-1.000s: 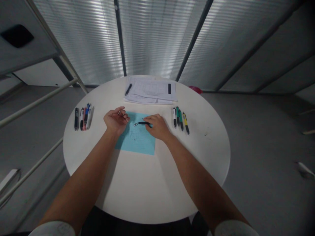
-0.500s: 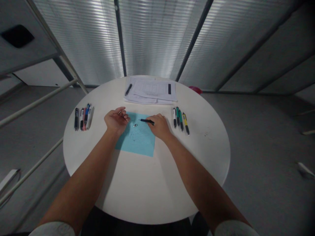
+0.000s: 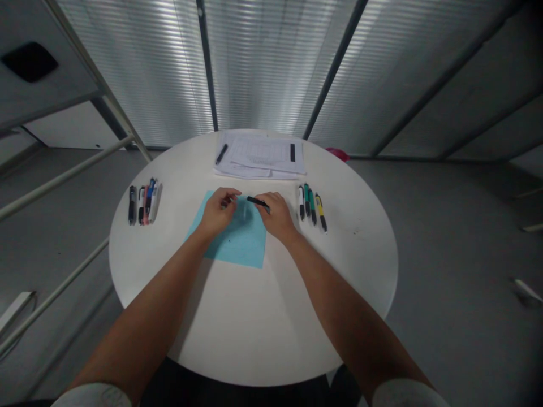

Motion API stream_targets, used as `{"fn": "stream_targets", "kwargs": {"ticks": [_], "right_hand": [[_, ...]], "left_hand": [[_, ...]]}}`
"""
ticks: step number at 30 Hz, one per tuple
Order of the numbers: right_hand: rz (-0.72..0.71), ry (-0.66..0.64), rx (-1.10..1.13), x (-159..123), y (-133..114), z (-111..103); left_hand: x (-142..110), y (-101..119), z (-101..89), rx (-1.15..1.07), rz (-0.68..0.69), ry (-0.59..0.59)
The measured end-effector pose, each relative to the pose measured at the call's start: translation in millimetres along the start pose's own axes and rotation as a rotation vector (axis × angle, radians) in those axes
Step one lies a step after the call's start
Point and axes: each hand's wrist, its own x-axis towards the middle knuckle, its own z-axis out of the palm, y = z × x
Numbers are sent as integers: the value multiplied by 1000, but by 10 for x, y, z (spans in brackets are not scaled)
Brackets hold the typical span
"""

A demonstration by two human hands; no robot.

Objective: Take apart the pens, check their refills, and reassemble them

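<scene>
The right hand's (image 3: 275,216) grip is clamped on a dark pen piece (image 3: 255,200) at the blue sheet's (image 3: 240,249) far right corner. The left hand (image 3: 219,212) curls over the sheet's left side; whether it holds anything, I cannot tell. Handling the pen piece seems the current step; moving it calls for steady fingertips. Print on papers (image 3: 258,154) beyond the sheet is illegible.

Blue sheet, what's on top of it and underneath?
On the blue sheet, a small dark speck shows; the left hand hides part of its top. The right hand holds a black pen part above it. Anything underneath is hidden.
</scene>
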Motion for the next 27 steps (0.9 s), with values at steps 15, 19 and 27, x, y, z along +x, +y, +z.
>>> {"fn": "stream_targets", "kwargs": {"ticks": [15,19,27], "right_hand": [[-118,40,143,-1,34,41],[-67,8,117,-12,12,21],[24,-32,-4,-24,5,-12]], "left_hand": [[19,-111,-28,670,94,-158],[27,-74,-8,497,31,-110],[28,76,40,-12,-249,-22]]}}
